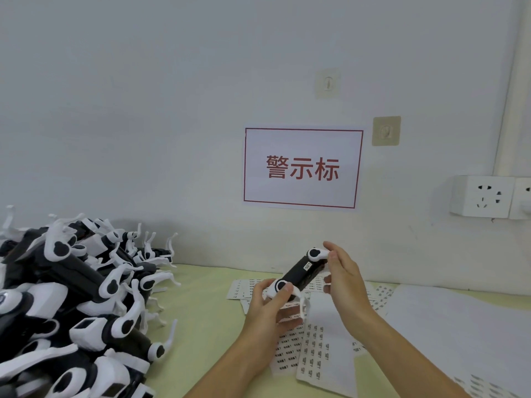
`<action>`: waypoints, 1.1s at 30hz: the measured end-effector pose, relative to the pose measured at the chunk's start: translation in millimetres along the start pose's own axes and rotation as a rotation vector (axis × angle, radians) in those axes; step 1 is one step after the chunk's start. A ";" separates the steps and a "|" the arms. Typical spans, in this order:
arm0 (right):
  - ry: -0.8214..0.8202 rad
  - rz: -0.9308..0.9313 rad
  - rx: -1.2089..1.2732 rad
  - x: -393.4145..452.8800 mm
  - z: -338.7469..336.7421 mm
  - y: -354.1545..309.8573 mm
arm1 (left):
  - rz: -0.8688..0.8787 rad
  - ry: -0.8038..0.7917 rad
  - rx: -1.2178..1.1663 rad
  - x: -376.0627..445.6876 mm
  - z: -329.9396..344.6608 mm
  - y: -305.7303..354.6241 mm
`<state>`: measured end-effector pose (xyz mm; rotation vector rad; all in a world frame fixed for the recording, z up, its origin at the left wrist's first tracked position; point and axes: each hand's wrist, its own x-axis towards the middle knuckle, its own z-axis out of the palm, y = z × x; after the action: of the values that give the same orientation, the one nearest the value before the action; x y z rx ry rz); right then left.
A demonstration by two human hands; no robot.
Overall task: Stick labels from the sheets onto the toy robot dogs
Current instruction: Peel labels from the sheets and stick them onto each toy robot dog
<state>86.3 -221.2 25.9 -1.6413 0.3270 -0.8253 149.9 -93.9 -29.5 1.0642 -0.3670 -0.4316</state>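
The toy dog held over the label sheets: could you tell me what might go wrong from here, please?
The toy dog, gripped only at its ends by the left hand and right hand, could slip and scatter the label sheets below. Its small label might smudge or lift if fingers rub it. The heaped pile of dogs nearby could slide onto the sheets.

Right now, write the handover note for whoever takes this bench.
Left hand grips the near end of the toy robot dog; right hand pinches its far end.
The dog is held above the label sheets on the table.
Done: a small label shows on its black body.
Left: the pile of dogs at the left; their labels cannot be judged.
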 end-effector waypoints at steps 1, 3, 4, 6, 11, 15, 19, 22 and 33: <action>-0.022 0.029 0.023 0.0 0.1 0.5 | -0.014 0.015 -0.035 0.8 -0.8 0.4; -0.099 0.106 0.066 1.0 -1.9 0.7 | -0.026 0.052 -0.090 2.1 -2.4 1.9; -0.146 0.146 0.069 1.9 -4.3 0.5 | -0.027 0.074 -0.111 2.8 -3.3 2.5; -0.241 0.216 0.046 3.8 -10.6 -1.7 | -0.023 0.110 -0.138 4.2 -4.4 2.9; -0.396 0.277 0.025 8.8 -26.5 -7.3 | -0.009 0.165 -0.163 6.9 -3.3 1.5; -0.434 0.260 -0.118 11.7 -36.3 -8.7 | -0.004 0.158 -0.138 7.7 -2.6 0.4; -0.459 0.247 -0.213 10.6 -37.6 -8.6 | 0.008 0.142 -0.127 5.4 -0.9 1.4; -0.450 0.177 -0.333 8.0 -32.0 -7.4 | 0.026 0.103 -0.107 2.1 0.1 1.8; -0.515 0.095 -0.510 7.9 -33.9 -1.1 | 0.049 0.047 -0.050 -2.7 1.6 3.5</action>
<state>69.0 -250.9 31.0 -2.2222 0.2567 -0.2268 147.5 -92.3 -25.8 1.0135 -0.3382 -0.3693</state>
